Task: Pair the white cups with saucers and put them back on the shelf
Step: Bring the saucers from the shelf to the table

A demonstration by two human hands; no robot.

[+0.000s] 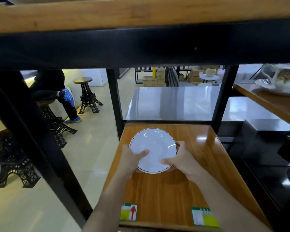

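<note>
A white saucer [153, 146] with a thin dark rim line is held over the wooden shelf board [196, 166]. My left hand [131, 159] grips its left edge, thumb lying on top. My right hand [179, 158] grips the right and near edge, thumb also on top. A second rim shows just beneath the saucer's near edge, so it may be a stack of two. No white cup is in view.
Black shelf posts [115, 97] frame the board, with a thick upper shelf [141, 22] overhead. A patterned cup and saucer [281, 81] sit on the shelf at right. Price labels [129, 212] mark the front edge. A seated person [57, 91] and tower-shaped stools [87, 96] are at left.
</note>
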